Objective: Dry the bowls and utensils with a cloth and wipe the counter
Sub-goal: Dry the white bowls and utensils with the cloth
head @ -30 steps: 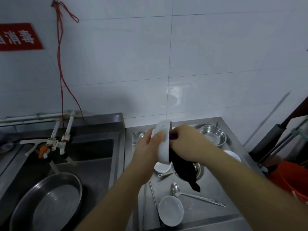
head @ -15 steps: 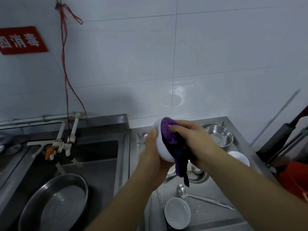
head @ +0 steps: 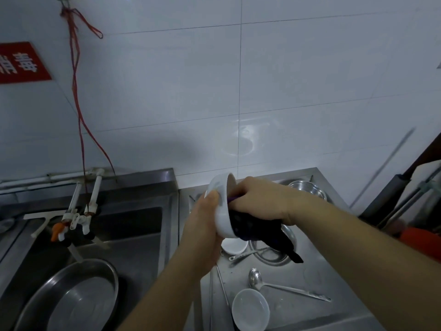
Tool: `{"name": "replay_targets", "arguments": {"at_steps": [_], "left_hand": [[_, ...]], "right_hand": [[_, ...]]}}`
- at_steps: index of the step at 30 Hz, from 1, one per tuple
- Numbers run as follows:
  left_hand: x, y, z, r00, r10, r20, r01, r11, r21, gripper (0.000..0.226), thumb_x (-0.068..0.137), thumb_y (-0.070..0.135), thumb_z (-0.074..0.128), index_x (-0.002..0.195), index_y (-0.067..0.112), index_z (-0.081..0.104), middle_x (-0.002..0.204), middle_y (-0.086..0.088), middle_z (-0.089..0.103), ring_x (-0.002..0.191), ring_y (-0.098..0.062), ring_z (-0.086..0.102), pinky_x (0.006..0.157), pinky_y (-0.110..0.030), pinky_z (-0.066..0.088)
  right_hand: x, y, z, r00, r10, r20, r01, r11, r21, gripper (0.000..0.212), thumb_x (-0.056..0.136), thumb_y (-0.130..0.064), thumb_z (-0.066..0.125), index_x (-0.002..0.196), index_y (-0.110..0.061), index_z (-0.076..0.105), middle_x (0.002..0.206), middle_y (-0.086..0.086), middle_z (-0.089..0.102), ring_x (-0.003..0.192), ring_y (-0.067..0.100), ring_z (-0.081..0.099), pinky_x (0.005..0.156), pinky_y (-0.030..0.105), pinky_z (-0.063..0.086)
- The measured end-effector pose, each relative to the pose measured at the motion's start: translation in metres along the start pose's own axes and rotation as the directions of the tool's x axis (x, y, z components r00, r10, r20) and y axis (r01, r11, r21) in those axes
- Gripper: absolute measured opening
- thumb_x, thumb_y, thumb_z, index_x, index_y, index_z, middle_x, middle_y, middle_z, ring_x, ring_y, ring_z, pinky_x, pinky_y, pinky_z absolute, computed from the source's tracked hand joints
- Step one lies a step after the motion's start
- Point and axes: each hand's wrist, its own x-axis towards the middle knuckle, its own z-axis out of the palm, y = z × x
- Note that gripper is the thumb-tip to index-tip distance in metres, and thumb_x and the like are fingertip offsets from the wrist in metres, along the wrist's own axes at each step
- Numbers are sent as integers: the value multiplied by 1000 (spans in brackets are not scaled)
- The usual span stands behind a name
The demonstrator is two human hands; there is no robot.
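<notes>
We looked down from head height at a steel counter (head: 334, 314) beside a sink (head: 133, 235), under a white tiled wall.

Our left hand (head: 202, 225) gripped a white bowl (head: 223, 206) from outside, thumb over its rim, holding it up on its side above the counter with the opening turned to our right. Our right hand (head: 260, 201) clutched a dark cloth (head: 257, 231) with a sliver of purple showing, and pressed it into the bowl's mouth. The loose end of the cloth hung down below the bowl, its tip dangling over the counter without clearly touching anything.

On the counter beneath our hands lay a small white dish (head: 233, 246), partly hidden, and just beside it a round steel plate (head: 269, 256) with a metal utensil (head: 243, 255) resting across its edge. Nearer to us lay a steel ladle (head: 281, 286), bowl end to the left, and a white saucer (head: 250, 309) near the front edge. A thin metal rod (head: 223, 286) lay along the left side. At the back right corner stood a steel bowl (head: 307, 188), partly behind our right wrist.

In the sink sat a large steel basin (head: 71, 297), below white taps (head: 78, 213). A red sign (head: 21, 63) and a red cord (head: 76, 87) hung on the wall.
</notes>
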Motion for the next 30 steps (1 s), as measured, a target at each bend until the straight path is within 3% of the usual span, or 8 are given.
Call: {"name": "replay_targets", "arguments": {"at_steps": [3,7,11,15,22,25,27,30], "left_hand": [[2,-4,-10,998,5,63,-3,1000,-23,72,99,58,54,144,2,55,133,-28,66,127,-42,64,100,-46,58],[2,-5,-11,998,14,63,-9,997,-79,67,96,61,64,141,12,62,137,-25,66,129,-40,64,100,-50,58],[6,-11,-10,998,-8,-63,6,1000,-28,73,73,66,83,131,25,69,126,-13,75,116,-33,73,87,-42,63],[7,-6,-13,995,82,-64,-63,964,260,58,72,68,73,127,53,63,117,11,74,104,-12,75,73,-27,63],[5,0,-20,990,130,49,-138,867,479,86,67,68,76,144,63,39,146,16,52,122,-16,63,77,-21,64],[5,2,-23,984,155,86,-176,795,581,88,67,69,77,143,70,33,151,24,44,132,-9,54,91,-23,61],[7,4,-25,978,168,121,-207,759,617,90,68,67,79,143,73,30,149,32,39,131,6,47,81,-6,54],[8,4,-26,965,191,178,-261,663,701,95,69,67,80,145,73,24,141,47,31,127,21,38,74,-1,48]], "right_hand": [[0,6,6,998,-6,56,-10,959,283,28,79,-38,70,100,-20,80,103,15,78,97,31,77,93,51,63],[8,12,27,987,96,-127,26,691,723,18,87,-24,76,102,-17,82,110,20,77,100,32,75,102,51,58],[10,13,41,963,190,-190,24,645,763,15,98,-22,69,99,-16,82,108,19,78,106,38,75,100,54,59],[1,19,36,955,288,70,-215,513,831,33,99,-30,66,111,-1,78,108,20,78,95,34,78,83,43,65],[-2,35,34,965,257,46,-113,252,961,37,91,-32,64,72,-7,83,79,13,77,59,25,74,51,29,58],[-1,36,46,973,232,-4,-24,115,993,34,92,-34,68,97,-4,84,98,16,80,81,31,80,60,38,63],[-4,36,47,987,158,-15,-1,100,995,40,86,-45,79,104,-10,85,111,16,79,97,33,79,71,41,64],[-6,39,44,995,96,-23,9,149,989,48,73,-42,93,109,-12,83,116,16,78,101,34,78,76,41,63]]}}
